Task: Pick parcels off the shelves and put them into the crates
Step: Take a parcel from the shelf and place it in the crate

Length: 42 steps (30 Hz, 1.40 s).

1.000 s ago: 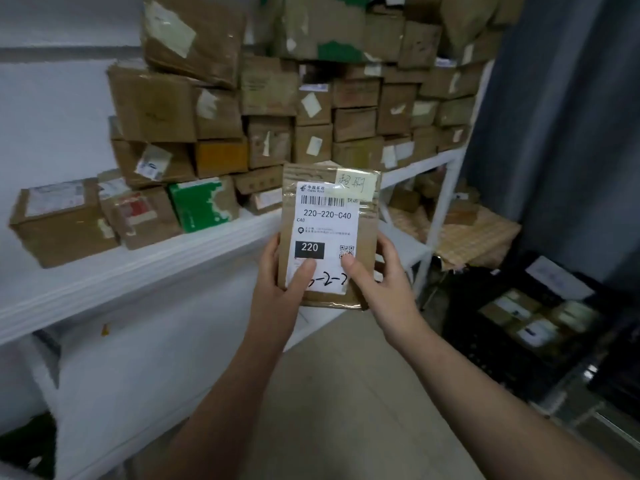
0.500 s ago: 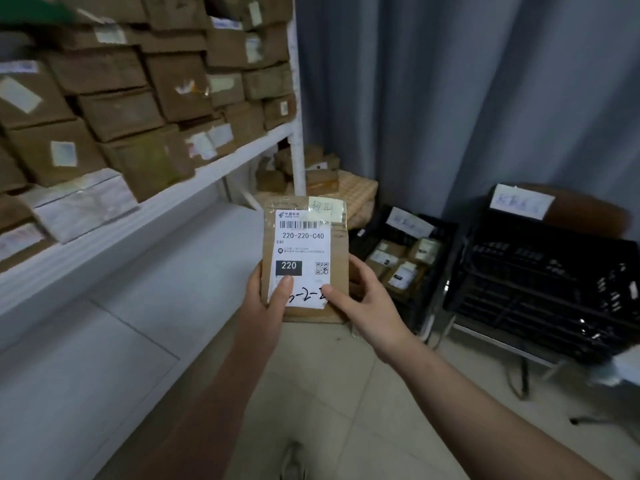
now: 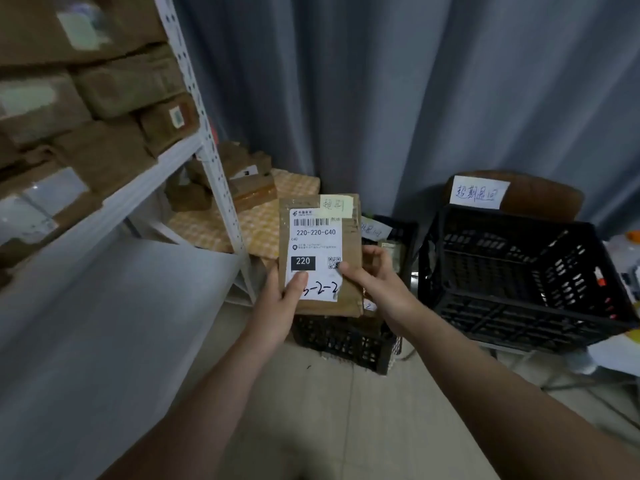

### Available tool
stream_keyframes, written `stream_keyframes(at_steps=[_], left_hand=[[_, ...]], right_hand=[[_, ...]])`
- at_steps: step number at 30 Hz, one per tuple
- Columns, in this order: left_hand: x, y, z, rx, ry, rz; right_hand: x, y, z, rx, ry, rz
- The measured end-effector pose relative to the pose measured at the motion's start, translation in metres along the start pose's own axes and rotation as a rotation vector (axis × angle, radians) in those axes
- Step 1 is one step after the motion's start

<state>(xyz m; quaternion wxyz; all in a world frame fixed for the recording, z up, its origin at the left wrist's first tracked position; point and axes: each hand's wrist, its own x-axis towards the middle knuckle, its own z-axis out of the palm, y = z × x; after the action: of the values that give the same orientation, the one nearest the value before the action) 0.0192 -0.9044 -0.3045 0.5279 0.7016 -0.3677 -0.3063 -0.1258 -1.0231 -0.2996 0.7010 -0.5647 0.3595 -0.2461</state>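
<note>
- While both hands are raised ahead of the body, a flat brown parcel (image 3: pixel 320 258) stands upright between them, label side toward the camera.
- Left hand (image 3: pixel 277 306): thumb pressed on the lower left of the white label (image 3: pixel 313 237). Its fingers are hidden behind the parcel. It grips the lower left edge.
- Right hand (image 3: pixel 374 282): thumb tip on the label beside the QR code, fingers curled round the parcel's right edge.
- The label prints 220-220-C40 and a black box "220", with handwriting along its bottom. A pale yellow note (image 3: pixel 336 203) sits at the parcel's top right.
- Just below and beyond the hands: small black crate (image 3: pixel 343 341) on the floor, contents mostly hidden by the parcel.
- Right of the right hand: larger black crate (image 3: pixel 519 282), open top facing the camera, with a handwritten paper sign (image 3: pixel 479 192) above its far wall.
- Left of the left hand: white shelf rack (image 3: pixel 145 181), with brown boxes (image 3: pixel 104 98) stacked on its upper level.
- Beyond the hands: checked cloth (image 3: pixel 263 230), grey curtain (image 3: pixel 381 98) behind.
</note>
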Motion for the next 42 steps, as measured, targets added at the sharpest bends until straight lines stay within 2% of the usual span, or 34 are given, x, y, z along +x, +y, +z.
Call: stream_keyframes(at_steps=[5,11,15,19,24,28,31,36,42], left_hand=[[0.095,-0.016,0.013,0.074,-0.098,-0.032],[0.188,-0.058,0.050,0.191,-0.133,-0.078],[0.225,-0.102,0.073,0.282,-0.127,-0.185],[0.239,-0.165,0.093,0.306,-0.213,-0.345],[0.263,-0.234,0.110,0.466,-0.230,-0.457],[0.286,-0.281,0.124,0.568,-0.292,-0.502],[0.294,-0.306,0.134,0.590,-0.370,-0.470],[0.297,-0.341,0.145,0.657,-0.486,-0.376],[0.310,-0.383,0.149,0.664,-0.542,-0.415]], right_hand=[[0.067,0.002,-0.022,-0.006,0.088,0.090],[0.153,0.038,-0.056,0.030,0.103,0.215],[0.204,0.086,-0.071,-0.084,0.099,0.274],[0.238,0.150,-0.071,-0.249,0.178,0.401],[0.272,0.215,-0.069,-0.298,0.200,0.463],[0.302,0.248,-0.078,-0.430,0.142,0.477],[0.317,0.268,-0.086,-0.542,0.091,0.537],[0.321,0.298,-0.085,-0.533,0.090,0.496],[0.330,0.337,-0.079,-0.842,-0.101,0.428]])
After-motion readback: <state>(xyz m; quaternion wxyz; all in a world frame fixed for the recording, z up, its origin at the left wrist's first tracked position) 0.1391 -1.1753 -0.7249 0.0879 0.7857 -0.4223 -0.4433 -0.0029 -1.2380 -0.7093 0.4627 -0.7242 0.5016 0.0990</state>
